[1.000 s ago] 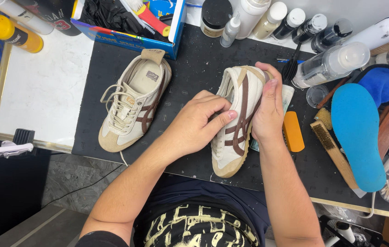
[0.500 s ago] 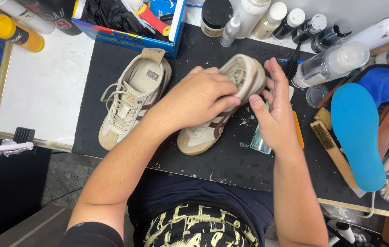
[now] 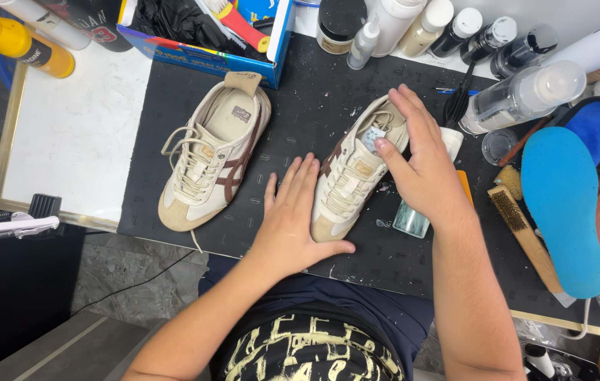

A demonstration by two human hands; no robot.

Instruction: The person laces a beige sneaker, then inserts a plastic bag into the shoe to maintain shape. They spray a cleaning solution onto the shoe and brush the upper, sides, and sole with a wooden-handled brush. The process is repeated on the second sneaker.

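Head view: the near shoe (image 3: pixel 348 180), cream with brown stripes, stands upright on the black mat (image 3: pixel 300 99), toe toward the person. The left hand (image 3: pixel 289 219) lies flat beside its inner side, fingers extended and close together, thumb curled under the toe, gripping nothing. The right hand (image 3: pixel 423 166) rests over the heel, fingers loosely spread, thumb at the collar opening, pressing rather than clasping. The matching shoe (image 3: pixel 212 159) stands well apart to the left. A glass jar (image 3: pixel 410 220) lies just beside the right wrist; a sideways sweep of that forearm could knock it, and crumbs on the mat could soil the shoe. The mat covers a white table (image 3: pixel 67 134) crowded with bottles (image 3: pixel 518 92), a brush (image 3: pixel 522 233), a blue insole (image 3: pixel 561 204) and a box (image 3: pixel 205 35).
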